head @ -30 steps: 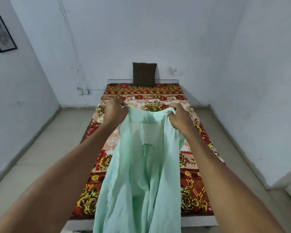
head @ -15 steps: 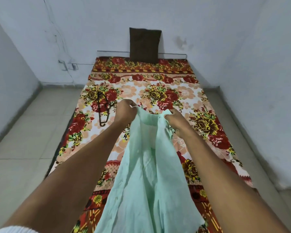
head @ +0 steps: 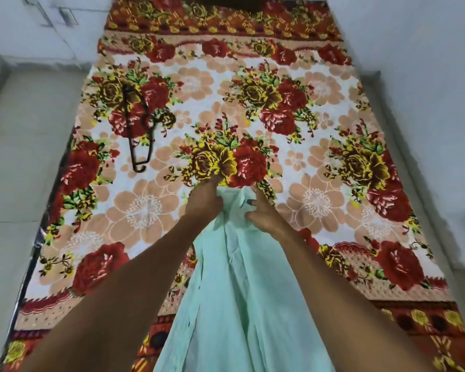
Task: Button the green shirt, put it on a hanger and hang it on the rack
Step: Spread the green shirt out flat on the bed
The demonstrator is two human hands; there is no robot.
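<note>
Gripped the green shirt [head: 234, 291] at its top edge with both hands over the bed [head: 320, 146]: left hand [head: 204, 200] with fingers curled round the cloth, right hand [head: 263, 213] pinching it, fingers partly spread. Hung down toward 6 o'clock, unbuttoned. Lay flat on the flowered blanket at 10 o'clock, well apart: a dark hanger [head: 137, 127].

Matt cloth green shirt [head: 234, 304], plush floral blanket [head: 306, 124]

shirt [head: 242, 304]: pale mint green
blanket [head: 320, 108]: red, yellow, peach flowers on white
hanger [head: 137, 130]: dark brown
floor [head: 16, 157]: light grey
</note>
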